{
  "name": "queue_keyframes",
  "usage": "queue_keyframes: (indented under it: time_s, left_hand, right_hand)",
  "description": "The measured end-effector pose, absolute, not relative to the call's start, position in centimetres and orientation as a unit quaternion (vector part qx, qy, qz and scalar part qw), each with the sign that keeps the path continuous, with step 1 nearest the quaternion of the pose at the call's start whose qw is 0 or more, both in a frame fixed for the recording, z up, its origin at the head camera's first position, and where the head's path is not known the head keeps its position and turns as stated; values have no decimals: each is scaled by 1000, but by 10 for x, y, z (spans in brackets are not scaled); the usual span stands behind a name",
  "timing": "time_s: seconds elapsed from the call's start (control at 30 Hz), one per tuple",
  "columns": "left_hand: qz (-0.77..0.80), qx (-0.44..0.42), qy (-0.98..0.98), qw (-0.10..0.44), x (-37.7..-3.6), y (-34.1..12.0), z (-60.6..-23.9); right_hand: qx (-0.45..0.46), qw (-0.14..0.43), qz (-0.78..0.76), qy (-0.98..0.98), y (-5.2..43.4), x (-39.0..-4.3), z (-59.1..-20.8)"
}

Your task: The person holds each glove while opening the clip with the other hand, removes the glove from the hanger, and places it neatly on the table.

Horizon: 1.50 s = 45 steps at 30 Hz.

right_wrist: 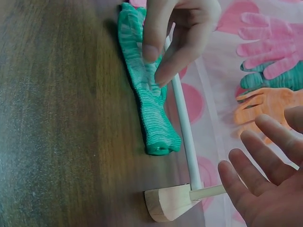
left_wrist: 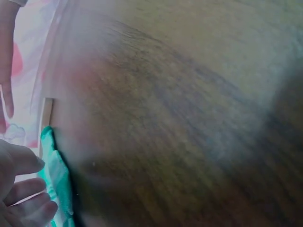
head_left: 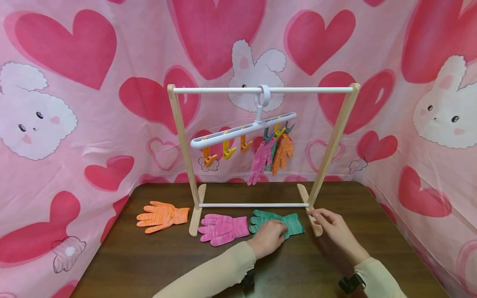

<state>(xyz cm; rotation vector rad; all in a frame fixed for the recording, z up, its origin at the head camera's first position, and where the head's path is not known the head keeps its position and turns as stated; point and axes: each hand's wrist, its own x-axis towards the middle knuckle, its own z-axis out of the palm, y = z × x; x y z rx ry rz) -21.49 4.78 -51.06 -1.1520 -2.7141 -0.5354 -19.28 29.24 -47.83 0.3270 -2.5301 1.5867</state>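
Observation:
A green knit glove (head_left: 295, 224) lies flat on the table, cuff toward the right. Just over it is my left hand (head_left: 269, 239), fingers loosely bent, with nothing visible between thumb and fingers in the right wrist view. Whether it touches the glove I cannot tell. My right hand (head_left: 338, 232) hovers by the right foot of the wooden rack, fingers relaxed and holding nothing. A pink glove (head_left: 225, 229) and an orange glove (head_left: 164, 216) lie farther left. From the hanger (head_left: 223, 135) hang a pink glove (head_left: 261, 159), an orange glove (head_left: 284, 152) and a partly hidden green one.
The wooden rack (head_left: 181, 145) stands on the brown table (head_left: 126, 265), a white bar across its top and another low down. On the tilted hanger's left side, an orange clip (head_left: 209, 158), a yellow clip (head_left: 228, 150) and another orange clip (head_left: 244, 142) hold nothing. Heart-patterned cloth surrounds the table.

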Motion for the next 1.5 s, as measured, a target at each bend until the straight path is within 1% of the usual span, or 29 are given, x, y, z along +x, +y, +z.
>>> queue_keyframes:
  time_s: [0.13, 0.27, 0.4, 0.63, 0.9, 1.13, 1.37, 1.5]
  left_hand:
    - [-200, -377, -902, 62, -213, 44, -505]
    - [-228, -371, -898, 67, -212, 41, -501]
    - [-251, -361, -895, 75, -212, 37, -499]
    - [-310, -335, -887, 71, -212, 29, -488]
    - [-369, -317, -864, 131, -215, 20, -475]
    - [-422, -327, -831, 152, -216, 11, -471]
    - [-459, -308, -809, 197, -219, 5, -464]
    - [-489, -300, -792, 211, -224, 1, -459]
  right_hand:
    - [115, 74, 526, -839, 291, -193, -475]
    - [124, 80, 520, -842, 290, -193, -472]
    - [111, 72, 517, -846, 287, -193, -465]
    - [102, 66, 519, -846, 280, -195, -450]
    - [117, 82, 511, -848, 272, -199, -433]
    - [138, 80, 509, -846, 264, -204, -420]
    - [185, 84, 520, -829, 255, -216, -407]
    - [197, 88, 519, -827, 251, -220, -399]
